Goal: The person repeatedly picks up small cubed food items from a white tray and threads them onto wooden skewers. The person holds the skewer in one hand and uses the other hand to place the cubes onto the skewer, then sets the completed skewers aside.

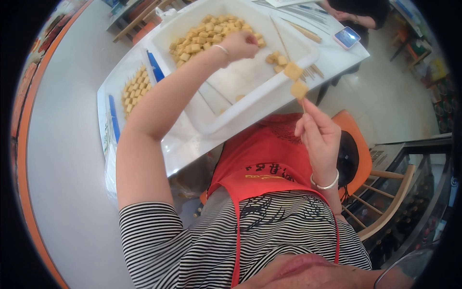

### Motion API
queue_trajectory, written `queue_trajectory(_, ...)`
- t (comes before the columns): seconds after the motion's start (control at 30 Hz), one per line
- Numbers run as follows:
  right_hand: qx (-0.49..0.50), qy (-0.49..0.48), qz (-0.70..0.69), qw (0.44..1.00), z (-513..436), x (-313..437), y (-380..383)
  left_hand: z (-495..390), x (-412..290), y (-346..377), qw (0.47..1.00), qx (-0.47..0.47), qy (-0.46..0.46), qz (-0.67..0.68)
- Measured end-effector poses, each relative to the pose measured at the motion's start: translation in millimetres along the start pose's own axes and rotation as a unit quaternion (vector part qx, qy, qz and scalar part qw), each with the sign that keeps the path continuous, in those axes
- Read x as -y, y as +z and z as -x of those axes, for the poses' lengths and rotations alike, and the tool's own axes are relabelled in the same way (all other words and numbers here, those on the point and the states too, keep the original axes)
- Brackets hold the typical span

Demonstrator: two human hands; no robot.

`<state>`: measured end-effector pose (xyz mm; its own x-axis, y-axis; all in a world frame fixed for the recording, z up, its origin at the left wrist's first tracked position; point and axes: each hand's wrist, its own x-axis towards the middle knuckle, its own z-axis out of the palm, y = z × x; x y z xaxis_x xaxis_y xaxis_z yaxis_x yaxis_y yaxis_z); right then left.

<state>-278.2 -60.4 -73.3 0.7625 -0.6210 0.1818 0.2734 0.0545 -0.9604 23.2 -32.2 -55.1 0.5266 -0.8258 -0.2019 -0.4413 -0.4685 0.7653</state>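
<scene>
My right hand (319,141) grips a thin bamboo skewer (304,107) by its lower end, in front of the tub's near edge. Two yellow fried-tofu-like cubes (299,89) are threaded on it, one above the other. Over the white plastic tub (231,112), my left hand (241,45) reaches to the edge of a large pile of similar cubes (202,38). Its fingers are curled in, and whether they hold a cube is hidden. A few loose cubes (281,60) lie at the tub's right side, behind the skewer.
Finished-looking skewers of cubes (136,88) lie at left between blue strips (155,67). Bare skewers (303,30) and a phone (347,37) rest on the white table (355,54). A person's hands (344,16) are beyond. An orange chair (352,126) stands at right.
</scene>
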Motion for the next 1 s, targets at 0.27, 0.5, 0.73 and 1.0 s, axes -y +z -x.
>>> queue_trajectory(0.27,0.05,0.043,0.021,0.998,12.7,-1.3,12.8,85.4,-19.2,-28.0,0.807,-0.005,0.057,0.588)
queue_trajectory(0.5,0.076,0.058,0.077,0.992,19.0,4.1,20.4,106.3,-13.3,-18.3,0.784,-0.022,0.086,0.615)
queue_trajectory(0.73,0.077,0.046,0.084,0.992,21.1,3.5,23.3,110.8,-14.8,-18.9,0.818,-0.04,0.112,0.563)
queue_trajectory(1.0,0.082,0.023,0.085,0.993,19.7,0.1,22.0,109.8,-14.6,-15.0,0.814,-0.045,0.14,0.561)
